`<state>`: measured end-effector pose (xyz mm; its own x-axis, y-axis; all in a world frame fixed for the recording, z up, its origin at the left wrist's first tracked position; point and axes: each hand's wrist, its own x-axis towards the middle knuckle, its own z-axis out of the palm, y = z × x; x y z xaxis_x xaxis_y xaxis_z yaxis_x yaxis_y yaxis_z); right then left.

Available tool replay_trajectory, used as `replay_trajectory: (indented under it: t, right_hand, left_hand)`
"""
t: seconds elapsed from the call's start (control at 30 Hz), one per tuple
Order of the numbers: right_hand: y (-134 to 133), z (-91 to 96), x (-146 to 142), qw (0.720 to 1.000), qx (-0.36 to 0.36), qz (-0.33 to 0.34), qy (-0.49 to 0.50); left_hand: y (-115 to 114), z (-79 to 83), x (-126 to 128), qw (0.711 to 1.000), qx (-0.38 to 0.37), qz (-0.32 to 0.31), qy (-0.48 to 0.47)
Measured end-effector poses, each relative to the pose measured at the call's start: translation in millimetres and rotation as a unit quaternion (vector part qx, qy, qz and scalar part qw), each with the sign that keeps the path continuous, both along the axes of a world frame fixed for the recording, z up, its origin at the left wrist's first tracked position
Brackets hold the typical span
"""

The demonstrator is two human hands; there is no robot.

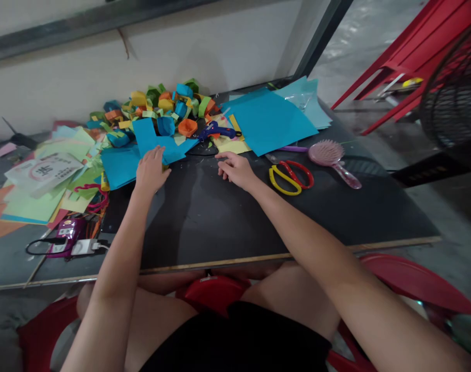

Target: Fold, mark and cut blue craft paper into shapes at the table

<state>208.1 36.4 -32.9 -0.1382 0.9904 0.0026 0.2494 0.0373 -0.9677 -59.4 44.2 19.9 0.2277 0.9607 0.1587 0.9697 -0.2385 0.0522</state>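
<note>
On a dark tabletop (208,222) against a pale wall, two bare hands reach forward from the near edge. The left hand (152,169) lies over cut blue paper pieces (145,137), its fingers close together on their near edge; whether they pinch or only press cannot be told. The right hand (237,170) is just above or on the bare surface, fingers loosely bent and slightly apart, with nothing visible in them. Beyond the blue pieces sits a heap of folded paper shapes (165,103) in green, orange, yellow and blue. A blue glue gun (219,131) lies just right of those pieces, between and beyond the hands. If it is hot, a careless sweep of either hand could bring skin against its tip; drips could mark the paper. Pushing the pieces farther back might topple the loose heap. Scissors (291,177) rest right of the right hand.
</note>
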Motion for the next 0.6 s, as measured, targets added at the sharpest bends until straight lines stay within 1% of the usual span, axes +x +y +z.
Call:
replay_trajectory:
  t: [0.1,0.2,0.3,0.4,0.43,0.5,0.53,0.6]
  right_hand:
    - [0.7,0.1,0.0,1.0,-0.002,-0.001,-0.001]
    - [1.1,1.2,-0.9,1.0,-0.008,-0.005,0.006]
    - [0.6,3.9,-2.0,1.0,-0.02,-0.008,0.011]
    - [-0.1,5.8,-3.0,0.999,-0.028,-0.012,0.015]
    - [-0.2,6.0,-3.3,0.999,-0.027,-0.014,0.016]
    - [-0.3,5.7,-3.6,0.999,-0.023,-0.015,0.016]
    - [-0.2,5.4,-3.5,1.0,-0.022,-0.014,0.015]
    - [0.2,4.7,-2.9,1.0,-0.019,-0.011,0.013]
  left_hand:
    - [13.2,-5.6,12.0,0.999,-0.008,-0.025,0.023]
    - [22.5,-0.7,10.3,0.999,-0.005,0.011,0.033]
    - [27.1,14.9,-4.8,0.996,0.039,0.075,0.016]
    - [29.3,35.9,-26.6,0.983,0.094,0.158,-0.013]
    - [29.6,42.2,-33.0,0.979,0.111,0.17,-0.021]
    - [28.7,50.8,-40.7,0.978,0.128,0.166,-0.023]
    - [27.0,52.4,-41.2,0.98,0.122,0.155,-0.016]
    - [20.4,49.4,-34.4,0.988,0.085,0.126,0.008]
